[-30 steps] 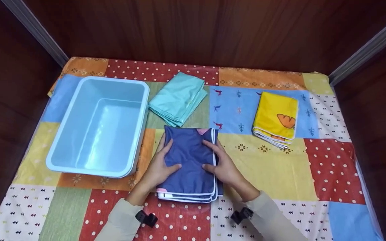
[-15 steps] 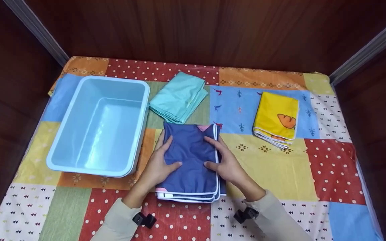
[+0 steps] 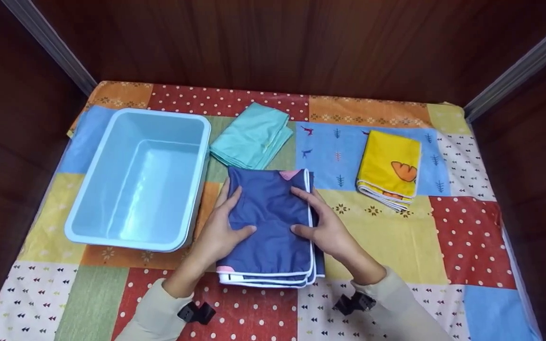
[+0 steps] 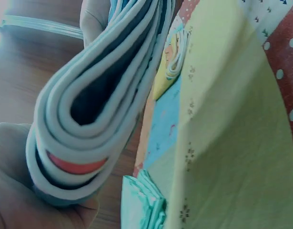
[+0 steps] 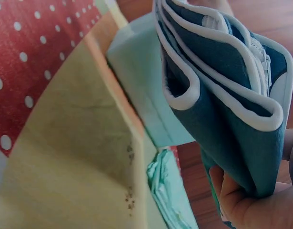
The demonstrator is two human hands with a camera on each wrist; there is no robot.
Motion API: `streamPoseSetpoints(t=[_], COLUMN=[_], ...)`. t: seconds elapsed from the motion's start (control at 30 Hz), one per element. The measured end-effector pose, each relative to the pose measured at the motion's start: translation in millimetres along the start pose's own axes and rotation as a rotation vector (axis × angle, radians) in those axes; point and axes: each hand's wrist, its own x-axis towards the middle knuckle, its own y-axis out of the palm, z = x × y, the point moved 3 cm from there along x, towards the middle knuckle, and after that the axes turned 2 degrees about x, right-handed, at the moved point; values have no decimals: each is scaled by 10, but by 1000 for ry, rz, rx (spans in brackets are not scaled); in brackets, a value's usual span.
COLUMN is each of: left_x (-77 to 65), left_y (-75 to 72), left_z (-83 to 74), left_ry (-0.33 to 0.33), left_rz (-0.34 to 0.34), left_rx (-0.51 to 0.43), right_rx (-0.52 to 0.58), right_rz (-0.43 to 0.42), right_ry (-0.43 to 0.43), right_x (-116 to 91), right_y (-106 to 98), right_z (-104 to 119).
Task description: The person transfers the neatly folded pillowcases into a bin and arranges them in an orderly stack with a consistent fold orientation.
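A folded navy cloth (image 3: 270, 218) with white piping and pink patches is held level between both hands in front of the body. My left hand (image 3: 218, 232) grips its left edge, thumb on top and fingers along the side and underneath. On the opposite edge, my right hand (image 3: 332, 232) holds it the same way. Both wrist views show the stacked white-edged folds raised off the table; the folded layers (image 4: 89, 109) loop in the left wrist view, and a zipper (image 5: 265, 62) shows among them in the right wrist view.
A light blue plastic tub (image 3: 76, 208) stands on the left. Behind the navy cloth lies a folded mint-green cloth (image 3: 251, 132). A folded yellow cloth (image 3: 386, 161) with an orange print lies to the right. Patchwork fabric (image 3: 377, 246) covers the table; dark wood panels (image 3: 273, 42) surround it.
The navy cloth has come up a little and looks larger, its far edge now overlapping the mint-green cloth in view. Both hands rise with it and keep their hold. The other things stay put.
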Motion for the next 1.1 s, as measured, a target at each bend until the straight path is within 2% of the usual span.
streamPoseSetpoints(t=[0.33, 0.7, 0.9, 1.1], left_x=[8, 78, 117, 135], left_y=[-188, -451, -605, -735], left_z=[-148, -298, -341, -344], left_ry=[-16, -25, -53, -72], left_rz=[2, 26, 41, 53], left_rx=[25, 39, 57, 56], right_rx=[-41, -59, -29, -50], right_rz=[4, 5, 5, 18], right_ry=[18, -14, -31, -51], right_x=[6, 107, 167, 228], right_y=[7, 70, 143, 217], right_z=[245, 484, 597, 663])
